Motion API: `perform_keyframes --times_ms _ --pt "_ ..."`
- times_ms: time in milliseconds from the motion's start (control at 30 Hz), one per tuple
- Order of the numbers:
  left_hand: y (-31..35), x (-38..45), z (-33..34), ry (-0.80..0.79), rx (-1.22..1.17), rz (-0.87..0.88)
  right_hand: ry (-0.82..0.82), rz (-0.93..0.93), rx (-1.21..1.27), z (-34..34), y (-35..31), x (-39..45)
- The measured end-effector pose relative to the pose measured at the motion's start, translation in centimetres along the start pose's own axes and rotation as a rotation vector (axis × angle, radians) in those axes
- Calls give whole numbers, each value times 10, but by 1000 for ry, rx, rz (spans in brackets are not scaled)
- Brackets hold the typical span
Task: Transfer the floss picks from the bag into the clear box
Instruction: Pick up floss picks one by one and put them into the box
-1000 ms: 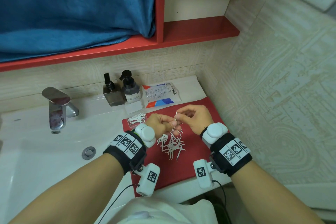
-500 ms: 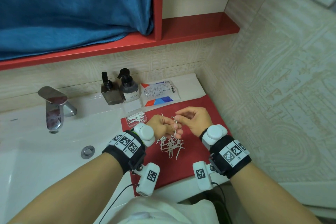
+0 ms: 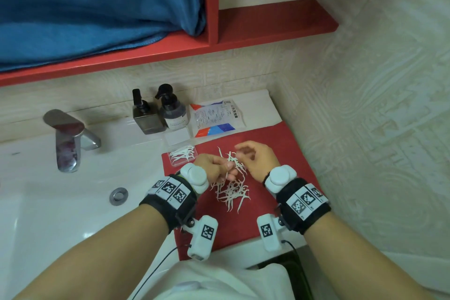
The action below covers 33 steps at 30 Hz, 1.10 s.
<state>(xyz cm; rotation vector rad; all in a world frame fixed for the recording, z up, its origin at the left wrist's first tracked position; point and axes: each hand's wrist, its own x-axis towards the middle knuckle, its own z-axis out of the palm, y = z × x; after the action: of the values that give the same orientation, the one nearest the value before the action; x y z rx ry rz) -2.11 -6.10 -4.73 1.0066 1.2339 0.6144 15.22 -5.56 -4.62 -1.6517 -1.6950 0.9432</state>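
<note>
Two hands meet over the red mat [image 3: 275, 214], which I take as my landmark. My left hand [image 3: 214, 165] hangs above the mat's middle with its fingers curled round a small bundle of white floss picks [image 3: 232, 162] whose ends stick up between thumb and forefinger. My right hand [image 3: 255, 161] is just beside it, toward the mat's right half, its fingers loosely bent and its thumb and forefinger tips pinched together at the top of that same bundle; I cannot tell whether they have hold of a single pick or only touch it.

Below both hands, a loose pile of floss picks [image 3: 231, 192] lies scattered on the mat's centre. At the mat's far left corner sits the clear box [image 3: 182, 154], open, with a row of picks already lying inside it; its clear lid [image 3: 177, 136] stands tipped back, just off the mat's far edge. The floss pick bag [image 3: 214, 118], white with blue and red print, lies flat on the white counter beyond the mat's far edge.

Two dark pump bottles [image 3: 158, 114] stand left of the bag, farther from the mat. A chrome faucet [image 3: 69, 139] and the white basin [image 3: 60, 202] lie well to the mat's left. Above, a red shelf [image 3: 267, 29] holds a blue towel [image 3: 97, 7].
</note>
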Motion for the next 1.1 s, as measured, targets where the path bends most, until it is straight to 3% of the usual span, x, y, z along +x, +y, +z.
perform_keyframes --times_ms 167,333,700,1100 --pt "13 7 -3 85 -18 35 -94 101 -285 -8 11 4" --pt "20 8 0 122 -21 32 -135 39 -523 -2 17 5" --pt "12 1 8 167 -75 23 -126 46 -563 4 18 0" --pt "-6 -1 13 258 -163 18 35 21 -286 1 9 -8"
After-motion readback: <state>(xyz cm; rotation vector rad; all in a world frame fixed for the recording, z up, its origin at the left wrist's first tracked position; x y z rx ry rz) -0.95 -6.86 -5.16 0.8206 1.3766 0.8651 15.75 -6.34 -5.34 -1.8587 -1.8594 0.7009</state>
